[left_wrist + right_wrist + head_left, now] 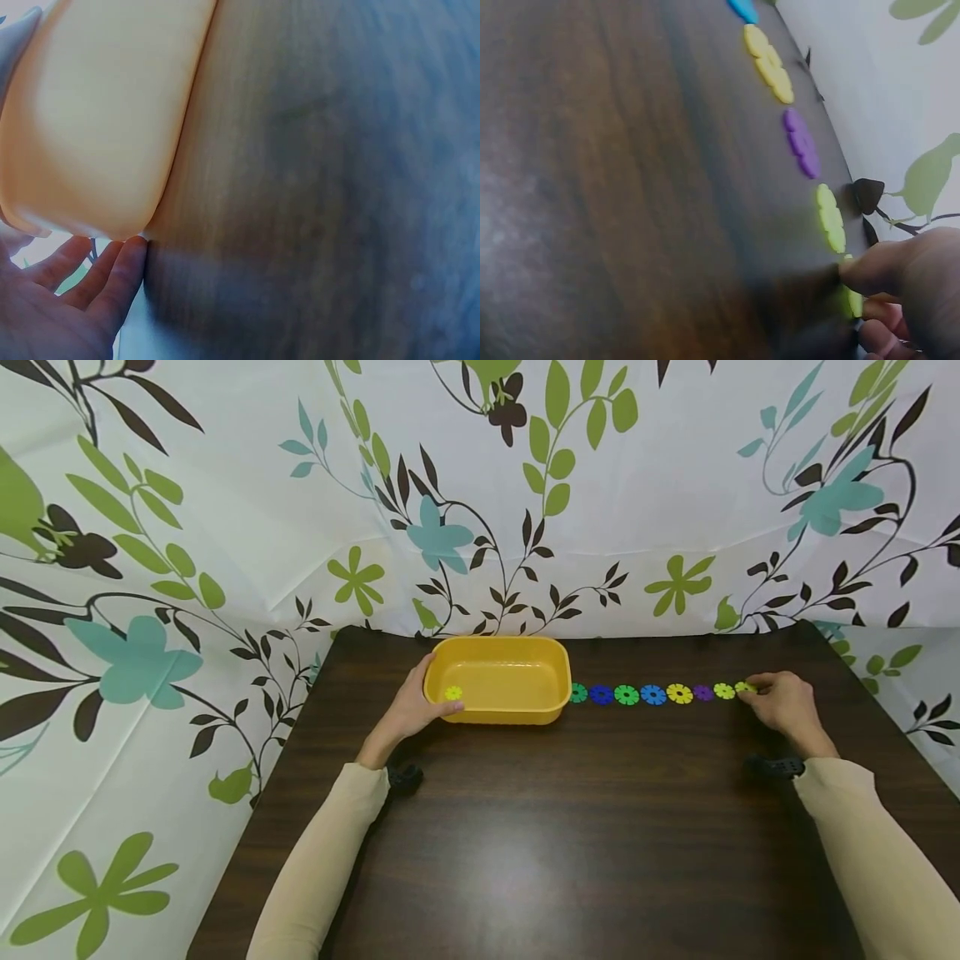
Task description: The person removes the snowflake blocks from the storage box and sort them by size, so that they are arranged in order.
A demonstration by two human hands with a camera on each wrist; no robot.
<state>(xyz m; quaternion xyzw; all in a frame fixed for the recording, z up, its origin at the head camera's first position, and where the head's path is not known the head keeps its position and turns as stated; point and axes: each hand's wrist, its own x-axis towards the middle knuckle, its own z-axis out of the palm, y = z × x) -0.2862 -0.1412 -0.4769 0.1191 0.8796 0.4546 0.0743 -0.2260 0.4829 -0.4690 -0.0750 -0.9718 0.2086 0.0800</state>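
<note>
My left hand (415, 700) grips the left end of a yellow plastic tub (517, 718), thumb at the front rim and fingers along the end wall. The left wrist view shows those fingers (120, 277) against the tub's wall (97, 127). One small yellow flower disc (453, 692) lies inside the tub. At the right, my right hand (787, 703) pinches a yellow-green flower disc (853, 296) at the end of a row, low at the table. Beside it lie another yellow-green disc (830, 219) and a purple disc (802, 144).
The row runs left to the tub: a yellow disc (679, 693), a light blue disc (653, 695), a green disc (626, 695), a dark blue disc (602, 695) and a darker green disc (578, 693). A patterned cloth (480, 593) hangs behind the dark wooden table (600, 827).
</note>
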